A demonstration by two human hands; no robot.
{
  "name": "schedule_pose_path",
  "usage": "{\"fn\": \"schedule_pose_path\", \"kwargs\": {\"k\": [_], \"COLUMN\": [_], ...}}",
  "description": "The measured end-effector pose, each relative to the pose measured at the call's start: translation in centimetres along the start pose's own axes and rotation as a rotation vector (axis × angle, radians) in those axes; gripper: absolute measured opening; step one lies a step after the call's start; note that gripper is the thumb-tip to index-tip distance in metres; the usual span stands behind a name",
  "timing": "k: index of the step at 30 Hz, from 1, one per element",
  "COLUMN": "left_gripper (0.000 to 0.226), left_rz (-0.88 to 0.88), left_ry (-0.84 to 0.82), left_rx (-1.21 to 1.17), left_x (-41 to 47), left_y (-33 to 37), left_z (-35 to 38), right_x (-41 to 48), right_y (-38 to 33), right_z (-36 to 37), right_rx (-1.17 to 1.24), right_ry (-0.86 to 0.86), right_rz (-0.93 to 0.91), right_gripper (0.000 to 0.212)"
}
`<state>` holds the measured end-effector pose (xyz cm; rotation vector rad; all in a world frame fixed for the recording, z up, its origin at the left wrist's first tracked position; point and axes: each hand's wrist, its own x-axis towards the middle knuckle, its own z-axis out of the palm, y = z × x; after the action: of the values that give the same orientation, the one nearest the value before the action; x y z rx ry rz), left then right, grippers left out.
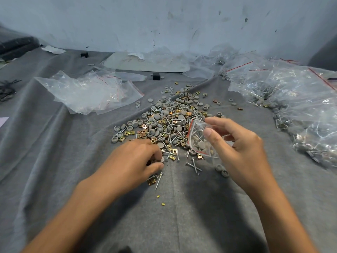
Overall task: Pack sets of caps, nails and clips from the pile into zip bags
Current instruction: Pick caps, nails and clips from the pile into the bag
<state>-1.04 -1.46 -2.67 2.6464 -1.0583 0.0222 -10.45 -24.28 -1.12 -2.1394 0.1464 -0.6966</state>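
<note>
Your right hand (242,148) pinches the zip bag (197,141). Your left hand (135,161) curls its fingers, pinching a cap (161,159) by the pile (169,117).

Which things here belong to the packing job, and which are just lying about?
Job: pile of caps, nails and clips; zip bag in right hand; left hand pinching a cap; empty zip bags; filled bags.
Lying about: black block; yellow bits; pale sheet by the wall.
</note>
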Motion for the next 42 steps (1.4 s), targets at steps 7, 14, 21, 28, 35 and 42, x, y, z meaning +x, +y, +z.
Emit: {"fn": "schedule_pose_path", "kwargs": {"k": [7,14,21,28,35,42], "left_gripper": [0.030,0.022,0.007,0.005,0.013,0.030], "left_rz": [-0.031,0.064,0.068,-0.042,-0.187,-0.192], "left_ry": [-0.037,-0.059,-0.040,0.093,0.126,0.170], "left_rx": [0.064,0.080,-0.005,-0.080,-0.385,-0.442], "left_x": [0.0,-0.2,-0.8,-0.4,0.0,0.1], "left_y": [0.7,1.0,0.6,0.6,0.6,1.2], "left_z": [0.1,0.3,0.2,-0.2,-1.4,-1.7], "right_x": [0.0,0.0,0.0,-0.1,0.0,0.2], "right_y": [0.0,0.0,0.0,0.1,0.1,0.1], "right_z": [0.1,0.2,0.2,0.3,0.1,-0.3], "right_rx": [-0.003,-0.005,-0.024,-0.015,0.084,0.152], "right_ry": [-0.005,-0.010,-0.021,-0.044,-0.065,-0.068], "right_rz": [-0.019,-0.024,-0.037,-0.051,-0.018,0.018], "right_gripper": [0.021,0.021,0.022,0.022,0.020,0.020]}}
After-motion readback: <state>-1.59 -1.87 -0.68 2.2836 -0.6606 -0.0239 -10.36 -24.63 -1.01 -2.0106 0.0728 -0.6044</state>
